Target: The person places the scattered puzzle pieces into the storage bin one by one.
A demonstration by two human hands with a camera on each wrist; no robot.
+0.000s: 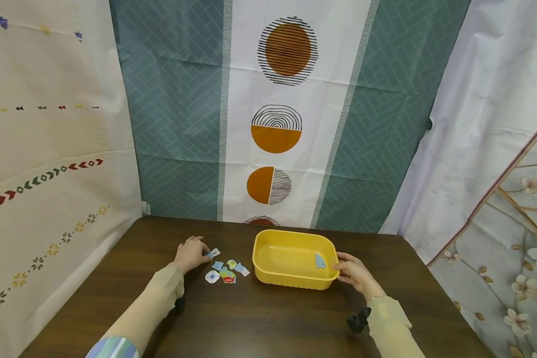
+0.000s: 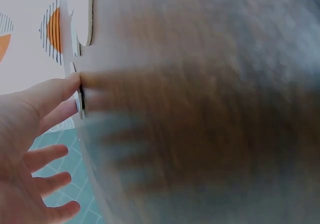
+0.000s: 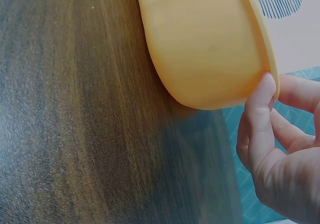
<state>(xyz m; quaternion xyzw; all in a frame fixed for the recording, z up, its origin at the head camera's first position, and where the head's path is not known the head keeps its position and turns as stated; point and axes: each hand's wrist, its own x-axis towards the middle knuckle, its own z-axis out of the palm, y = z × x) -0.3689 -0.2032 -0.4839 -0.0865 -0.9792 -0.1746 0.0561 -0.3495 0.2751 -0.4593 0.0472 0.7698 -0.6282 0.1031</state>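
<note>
In the head view my left hand (image 1: 191, 255) is low over the left part of the table, its thumb and index finger pinching a small light-blue cardboard piece (image 1: 214, 252). The other left fingers are spread apart in the left wrist view, where the cardboard piece (image 2: 80, 100) shows edge-on. My right hand (image 1: 356, 273) grips the right end of a yellow plastic basin (image 1: 291, 282), thumb and fingers on either side of its rim (image 3: 267, 39). Inside the basin, toward its right side, lies a blue cardboard piece (image 1: 319, 261).
Between my left hand and the basin lie several loose cardboard pieces, among them a round white one with a compass star (image 1: 212, 277) and a green-and-red one (image 1: 227, 276). The dark wooden table (image 1: 250, 318) meets a patterned curtain (image 1: 174, 124) at the back.
</note>
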